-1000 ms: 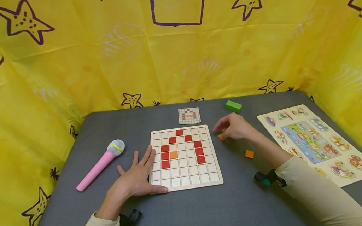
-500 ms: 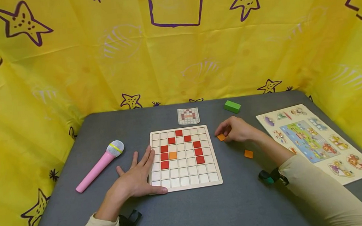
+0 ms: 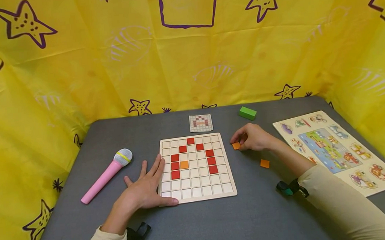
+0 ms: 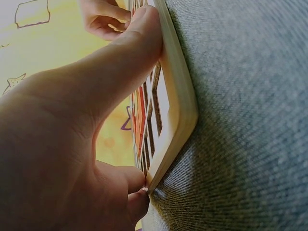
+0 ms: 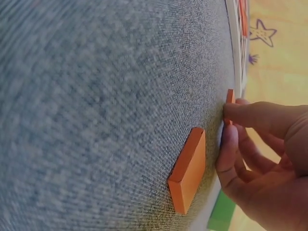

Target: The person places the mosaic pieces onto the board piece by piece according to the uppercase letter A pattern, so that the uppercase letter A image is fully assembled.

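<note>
A square wooden grid board (image 3: 198, 191) lies flat on the grey table, with several red tiles (image 3: 210, 153) and one orange tile (image 3: 184, 164) in its cells. My left hand (image 3: 145, 187) rests spread along the board's left side, thumb on the front edge, fingers straight; the left wrist view shows the thumb (image 4: 139, 33) over the rim. To the right of the board, my right hand (image 3: 255, 137) pinches a second orange tile (image 3: 236, 146) between thumb and fingers, at table level. Another orange tile (image 3: 265, 163) lies loose nearer me, large in the right wrist view.
A small pattern card (image 3: 201, 123) lies behind the board. A green block (image 3: 247, 113) sits at the back. On the left is a pink toy microphone (image 3: 106, 175); on the right, a wooden picture puzzle (image 3: 337, 152). Yellow cloth (image 3: 187, 60) encloses the table.
My right hand's fingers have come down around the orange tile, and the hand has shifted slightly right and toward me. My left hand and the board have stayed put.
</note>
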The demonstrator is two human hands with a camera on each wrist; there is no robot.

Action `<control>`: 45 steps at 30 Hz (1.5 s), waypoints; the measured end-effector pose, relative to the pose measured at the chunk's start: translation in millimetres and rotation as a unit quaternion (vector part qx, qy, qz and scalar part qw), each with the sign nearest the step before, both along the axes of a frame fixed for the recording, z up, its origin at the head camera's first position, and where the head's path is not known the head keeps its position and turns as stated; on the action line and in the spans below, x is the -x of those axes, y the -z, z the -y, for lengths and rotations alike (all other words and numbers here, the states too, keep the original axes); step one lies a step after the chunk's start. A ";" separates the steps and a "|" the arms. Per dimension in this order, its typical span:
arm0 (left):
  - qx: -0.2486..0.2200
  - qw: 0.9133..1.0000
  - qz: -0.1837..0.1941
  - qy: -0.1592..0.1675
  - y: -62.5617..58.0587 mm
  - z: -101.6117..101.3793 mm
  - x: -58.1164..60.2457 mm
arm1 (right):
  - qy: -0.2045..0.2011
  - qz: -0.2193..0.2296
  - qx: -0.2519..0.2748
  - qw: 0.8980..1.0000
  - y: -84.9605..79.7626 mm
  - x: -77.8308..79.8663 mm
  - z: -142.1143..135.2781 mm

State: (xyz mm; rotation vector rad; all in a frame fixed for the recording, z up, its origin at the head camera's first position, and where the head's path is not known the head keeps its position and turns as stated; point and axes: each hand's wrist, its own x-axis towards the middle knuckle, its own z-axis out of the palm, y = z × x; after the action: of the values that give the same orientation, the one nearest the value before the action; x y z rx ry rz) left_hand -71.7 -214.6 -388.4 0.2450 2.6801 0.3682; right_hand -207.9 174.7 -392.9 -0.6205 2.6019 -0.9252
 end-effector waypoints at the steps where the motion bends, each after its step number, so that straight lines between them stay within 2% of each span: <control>1: 0.000 1.000 -0.001 0.001 0.0 0.2 -0.1 | 0.001 -0.002 -0.001 1.000 0.1 -0.2 0.2; 12: -0.006 1.000 -0.012 0.003 1.7 2.2 -0.4 | 0.026 -0.023 0.005 0.999 1.0 -3.5 5.5; 28: -0.003 1.000 -0.013 0.006 1.0 2.2 -0.7 | 0.083 0.053 0.056 0.994 -14.4 -22.7 40.0; 45: -0.012 1.000 -0.005 0.002 -0.9 0.9 -1.5 | 0.051 0.063 0.072 0.994 -11.2 -35.9 78.0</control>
State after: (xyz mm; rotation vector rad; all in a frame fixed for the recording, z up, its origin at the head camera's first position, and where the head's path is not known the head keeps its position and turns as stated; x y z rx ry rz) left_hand -70.2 -215.5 -387.5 0.2598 2.6866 0.3990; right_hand -171.9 96.7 -381.7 -0.4526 2.4905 -1.1531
